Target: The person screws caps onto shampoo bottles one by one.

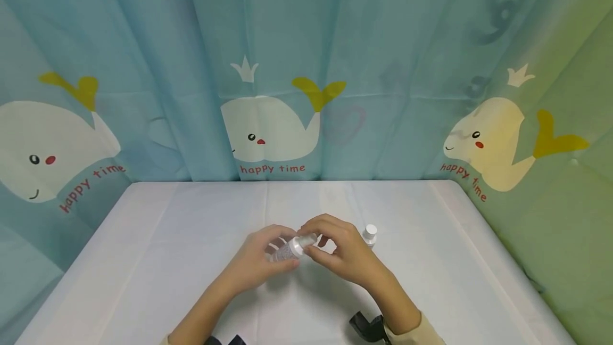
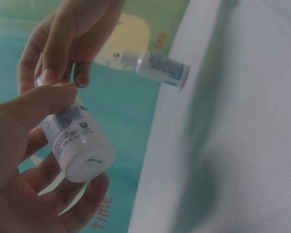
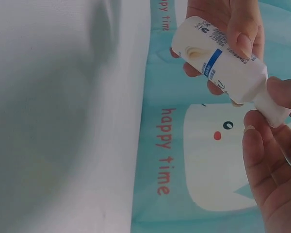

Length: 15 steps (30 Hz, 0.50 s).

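My left hand (image 1: 254,261) grips the body of a small white bottle (image 1: 286,251), held tilted above the table. At its other end, my right hand (image 1: 346,249) pinches the white cap (image 3: 271,108) between thumb and fingers. The right wrist view shows a blue band, small print and a cream-coloured swirl on the bottle's label. Its flat base faces the left wrist camera. Just beyond the right hand, a second white capped bottle (image 1: 370,233) stands upright on the table, partly hidden by that hand in the head view; its printed label shows in the left wrist view.
A white cloth covers the table (image 1: 191,217). Behind it hangs a blue-green curtain (image 1: 383,25) with whale prints, which continues along both sides. Black wrist mounts (image 1: 369,328) sit near the forearms at the bottom of the head view.
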### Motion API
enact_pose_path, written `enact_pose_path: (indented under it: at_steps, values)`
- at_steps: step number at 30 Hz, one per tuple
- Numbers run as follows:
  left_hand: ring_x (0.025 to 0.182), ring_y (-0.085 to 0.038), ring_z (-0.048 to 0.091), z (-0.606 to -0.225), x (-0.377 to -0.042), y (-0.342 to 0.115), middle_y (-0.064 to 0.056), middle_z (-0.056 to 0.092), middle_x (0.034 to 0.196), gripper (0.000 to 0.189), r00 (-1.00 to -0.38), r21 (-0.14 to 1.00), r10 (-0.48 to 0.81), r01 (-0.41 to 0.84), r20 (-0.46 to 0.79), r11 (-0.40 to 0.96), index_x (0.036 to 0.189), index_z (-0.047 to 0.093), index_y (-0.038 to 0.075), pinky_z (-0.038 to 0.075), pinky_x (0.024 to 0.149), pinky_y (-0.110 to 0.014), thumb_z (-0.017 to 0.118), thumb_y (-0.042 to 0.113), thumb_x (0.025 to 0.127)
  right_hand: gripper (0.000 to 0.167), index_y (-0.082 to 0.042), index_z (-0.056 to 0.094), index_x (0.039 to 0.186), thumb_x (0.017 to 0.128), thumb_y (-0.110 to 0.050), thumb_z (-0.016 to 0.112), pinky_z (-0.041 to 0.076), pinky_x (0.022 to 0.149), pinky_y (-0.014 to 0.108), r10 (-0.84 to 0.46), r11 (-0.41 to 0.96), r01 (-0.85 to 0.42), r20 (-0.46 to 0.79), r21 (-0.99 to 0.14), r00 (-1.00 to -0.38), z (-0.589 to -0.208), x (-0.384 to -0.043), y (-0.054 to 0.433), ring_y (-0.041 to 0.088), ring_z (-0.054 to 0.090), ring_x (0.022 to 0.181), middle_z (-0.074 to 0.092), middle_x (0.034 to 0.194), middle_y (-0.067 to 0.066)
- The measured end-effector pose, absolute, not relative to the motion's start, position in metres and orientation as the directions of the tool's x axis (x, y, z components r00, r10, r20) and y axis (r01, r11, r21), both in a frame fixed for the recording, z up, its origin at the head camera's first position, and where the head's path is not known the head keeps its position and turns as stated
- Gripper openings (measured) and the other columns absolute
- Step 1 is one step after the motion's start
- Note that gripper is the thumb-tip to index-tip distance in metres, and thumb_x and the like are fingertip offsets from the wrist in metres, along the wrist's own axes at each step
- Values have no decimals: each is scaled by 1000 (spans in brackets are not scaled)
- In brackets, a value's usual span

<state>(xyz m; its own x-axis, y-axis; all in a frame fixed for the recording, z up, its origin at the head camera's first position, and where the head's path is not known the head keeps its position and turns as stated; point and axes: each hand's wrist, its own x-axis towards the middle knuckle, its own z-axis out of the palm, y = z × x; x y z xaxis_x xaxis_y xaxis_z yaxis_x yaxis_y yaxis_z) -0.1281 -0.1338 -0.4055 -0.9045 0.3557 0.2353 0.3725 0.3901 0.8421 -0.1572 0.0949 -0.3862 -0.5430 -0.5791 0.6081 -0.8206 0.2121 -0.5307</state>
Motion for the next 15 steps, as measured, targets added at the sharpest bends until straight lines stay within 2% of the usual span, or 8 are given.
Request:
enact_pose_path:
  at_steps: [3, 10, 15]
  values:
    - [96, -17, 62, -405, -128, -133, 9, 67, 113, 40, -902, 840, 357, 378, 241, 389, 116, 67, 23, 55, 81, -35, 84, 20, 80, 22, -17, 69, 110, 89, -10, 73, 55, 68, 24, -577, 219, -818, 605, -532, -548, -387, -157, 95, 8, 64, 93, 70, 107, -5]
    - [96, -19, 62, -406, -127, -132, 10, 67, 114, 40, -900, 838, 364, 382, 241, 390, 117, 67, 23, 55, 81, -34, 84, 25, 80, 16, -17, 70, 105, 89, -13, 74, 55, 70, 25, -573, 222, -827, 616, -517, -540, -388, -158, 95, 8, 64, 93, 69, 104, -7]
    - [95, -18, 62, -405, -126, -130, 9, 67, 114, 41, -894, 834, 371, 393, 250, 386, 118, 67, 22, 56, 81, -34, 84, 21, 80, 15, -17, 69, 102, 89, -13, 76, 55, 68, 25, -572, 209, -830, 624, -517, -533, -387, -157, 95, 8, 64, 94, 69, 103, -6]
